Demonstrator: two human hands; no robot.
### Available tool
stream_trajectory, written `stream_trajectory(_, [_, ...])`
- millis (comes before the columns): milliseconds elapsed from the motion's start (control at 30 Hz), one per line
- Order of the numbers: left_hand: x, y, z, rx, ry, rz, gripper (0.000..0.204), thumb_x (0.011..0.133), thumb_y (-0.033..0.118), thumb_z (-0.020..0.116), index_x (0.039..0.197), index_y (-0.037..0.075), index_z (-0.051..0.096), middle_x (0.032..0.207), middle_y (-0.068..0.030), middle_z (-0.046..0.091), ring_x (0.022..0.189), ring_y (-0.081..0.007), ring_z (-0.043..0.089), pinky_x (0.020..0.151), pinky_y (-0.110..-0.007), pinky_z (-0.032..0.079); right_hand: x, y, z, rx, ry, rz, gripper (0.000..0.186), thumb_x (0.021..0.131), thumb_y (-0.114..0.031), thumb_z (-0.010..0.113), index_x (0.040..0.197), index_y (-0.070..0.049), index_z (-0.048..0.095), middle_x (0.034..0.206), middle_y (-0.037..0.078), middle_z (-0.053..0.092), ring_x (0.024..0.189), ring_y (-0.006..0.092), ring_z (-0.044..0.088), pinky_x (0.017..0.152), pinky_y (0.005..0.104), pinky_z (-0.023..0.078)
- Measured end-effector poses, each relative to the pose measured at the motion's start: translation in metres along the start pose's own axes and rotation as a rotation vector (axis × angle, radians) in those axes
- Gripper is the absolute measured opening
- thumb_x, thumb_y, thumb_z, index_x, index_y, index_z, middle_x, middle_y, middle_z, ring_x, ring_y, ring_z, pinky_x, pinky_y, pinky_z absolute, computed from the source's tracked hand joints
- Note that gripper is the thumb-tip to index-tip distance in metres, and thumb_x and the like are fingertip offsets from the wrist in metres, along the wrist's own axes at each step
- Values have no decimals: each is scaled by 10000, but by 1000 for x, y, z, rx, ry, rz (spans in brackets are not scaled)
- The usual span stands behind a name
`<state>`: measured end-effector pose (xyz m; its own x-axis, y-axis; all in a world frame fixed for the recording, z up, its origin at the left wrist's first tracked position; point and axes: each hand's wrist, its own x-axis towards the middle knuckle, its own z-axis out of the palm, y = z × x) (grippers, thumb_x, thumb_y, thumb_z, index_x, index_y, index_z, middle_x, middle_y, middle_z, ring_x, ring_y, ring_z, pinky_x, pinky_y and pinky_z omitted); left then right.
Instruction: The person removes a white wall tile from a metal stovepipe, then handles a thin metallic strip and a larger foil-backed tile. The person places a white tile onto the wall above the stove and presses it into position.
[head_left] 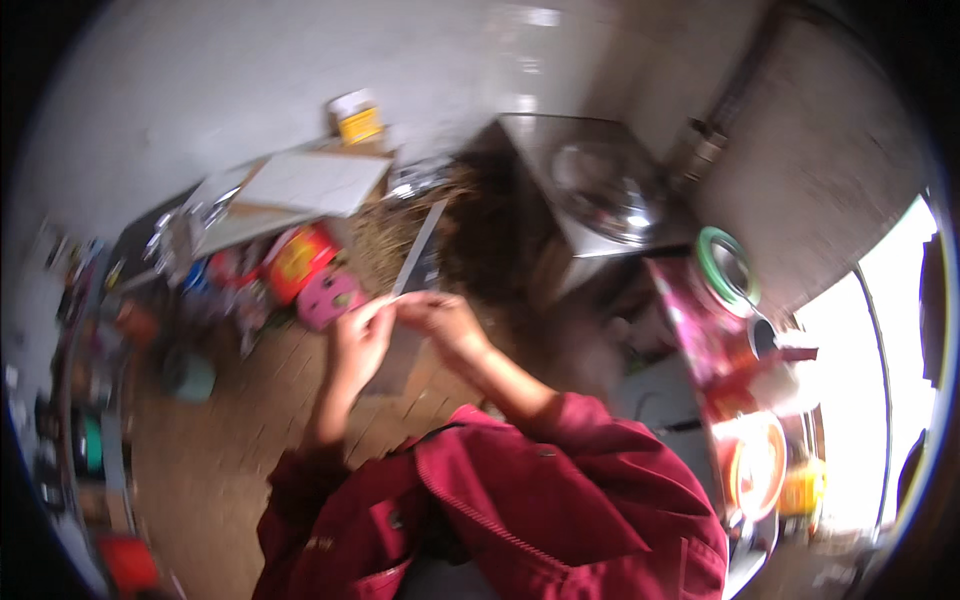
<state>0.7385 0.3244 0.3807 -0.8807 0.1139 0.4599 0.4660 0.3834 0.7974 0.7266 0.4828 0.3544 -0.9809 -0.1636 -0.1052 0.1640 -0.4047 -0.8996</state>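
My left hand and my right hand meet in front of me, out beyond the maroon jacket. Both are closed, fingertips pinched together and nearly touching. What they pinch is too small and blurred to name. A narrow pale strip runs up and away from the fingertips; I cannot tell if it is held or lies behind them. Just left of my left hand is a pink, rounded thing with dark spots, beside a red and yellow package.
At the far right stands a metal-topped stove with a shiny round lid. A table with a pink cover holds a green-rimmed jar. Straw lies behind my hands. White boards rest at the far left, near shelves.
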Motion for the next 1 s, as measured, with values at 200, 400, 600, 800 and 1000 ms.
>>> stream_trajectory(200, [3,18,-10,181,-24,-88,247,892,186,603,1066,38,698,766,-214,657,645,-289,683,563,-358,505,1,-7,4,199,-38,38,134,882,-65,667,975,28,694,950,92,707,896,156,662,867,276,513])
stream_trajectory(400, [-1,13,-13,192,31,3,213,888,137,605,1047,32,701,763,-198,667,613,-292,668,550,-360,506,2,-6,10,190,-39,68,121,875,-72,683,955,18,695,937,84,702,888,153,656,879,281,513])
stream_trajectory(600, [-2,15,-14,229,23,25,207,883,126,610,1044,35,702,732,-192,653,602,-291,660,533,-362,494,2,-7,11,172,-26,89,113,872,-77,682,945,8,697,923,76,700,875,146,652,857,280,513])
stream_trajectory(800, [-2,12,-3,191,67,116,183,879,83,603,1023,31,703,674,-189,615,535,-302,598,503,-376,456,3,-7,0,-143,-56,1,175,874,-92,648,976,42,698,964,111,706,890,173,659,857,300,514])
stream_trajectory(1000, [8,28,-11,289,-18,75,219,885,77,576,1057,-5,686,841,-225,673,746,-352,680,646,-390,521,7,-16,6,209,-106,130,155,888,-82,671,978,43,687,983,116,696,928,188,668,914,305,524])
